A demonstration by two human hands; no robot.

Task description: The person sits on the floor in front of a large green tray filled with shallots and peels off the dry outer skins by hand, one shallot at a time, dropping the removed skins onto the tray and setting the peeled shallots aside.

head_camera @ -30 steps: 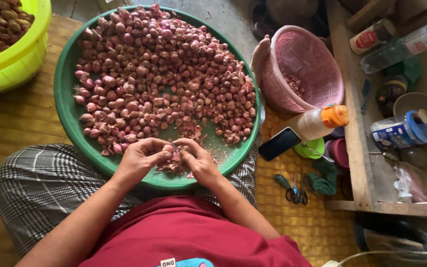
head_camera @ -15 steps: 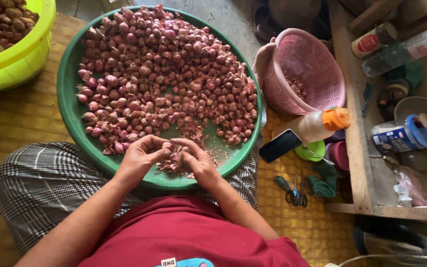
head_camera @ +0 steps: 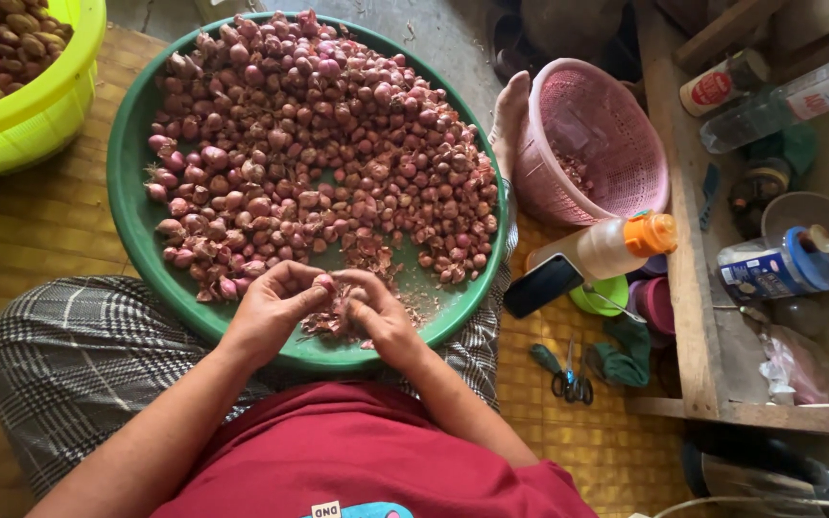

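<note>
Evidently, a small shallot (head_camera: 323, 283) was pinched between the left hand (head_camera: 271, 309) and right hand (head_camera: 376, 312), both closed narrowly, low over the green basin's (head_camera: 131, 206) near rim so skins were caught.

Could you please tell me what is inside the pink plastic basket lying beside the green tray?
The pink plastic mesh basket, tipped on its side, holds only a small scatter of reddish scraps against its lower wall. Whatever lies beneath the basket is covered and cannot be seen.

Reddish-purple shallots (head_camera: 328, 163), green tray (head_camera: 131, 206), yellow tub (head_camera: 45, 115), pink basket (head_camera: 592, 144), grey plaid cloth (head_camera: 79, 364)
</note>
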